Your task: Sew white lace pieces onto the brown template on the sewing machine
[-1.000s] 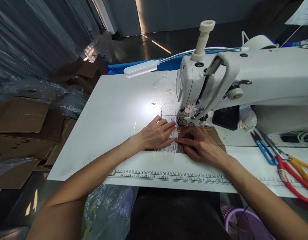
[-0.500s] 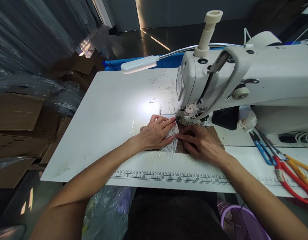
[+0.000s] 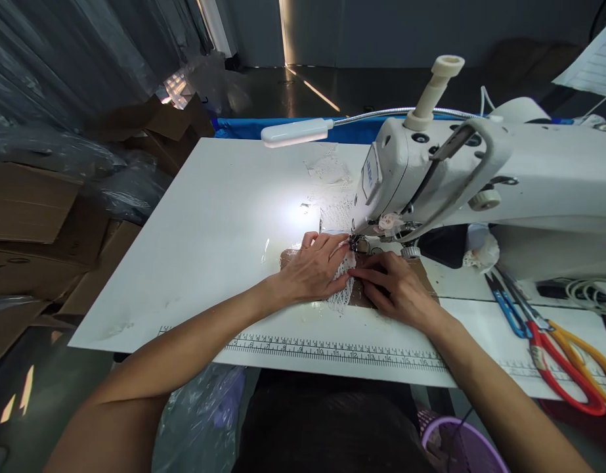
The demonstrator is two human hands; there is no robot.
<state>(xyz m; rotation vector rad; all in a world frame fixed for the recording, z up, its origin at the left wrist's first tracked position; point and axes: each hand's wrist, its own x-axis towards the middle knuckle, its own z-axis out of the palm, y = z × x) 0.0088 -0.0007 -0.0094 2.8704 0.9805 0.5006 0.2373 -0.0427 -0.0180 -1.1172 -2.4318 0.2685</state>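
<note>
A strip of white lace (image 3: 340, 298) lies under the needle area of a white sewing machine (image 3: 421, 171). My left hand (image 3: 315, 269) rests flat on the lace, fingers stretched toward the presser foot (image 3: 354, 243). From the other side, my right hand (image 3: 394, 286) pinches the lace's right edge between thumb and forefinger, close to my left thumb. Beneath both hands is a brown sheet (image 3: 359, 297) on the white table (image 3: 224, 217). My left palm covers part of the lace. More lace (image 3: 336, 213) extends behind the presser foot.
Blue thread snips (image 3: 509, 309), red-handled scissors (image 3: 553, 364) and orange-handled scissors (image 3: 585, 355) lie at right. A lamp (image 3: 297, 133) hangs over the table. A printed ruler (image 3: 332, 350) runs along the front edge. Cardboard boxes (image 3: 31, 203) stand left; a purple basket (image 3: 460, 437) is below.
The view has shifted slightly, so the machine appears lower and further right. Both hands keep nearly the same pose on the lace beside the presser foot.
</note>
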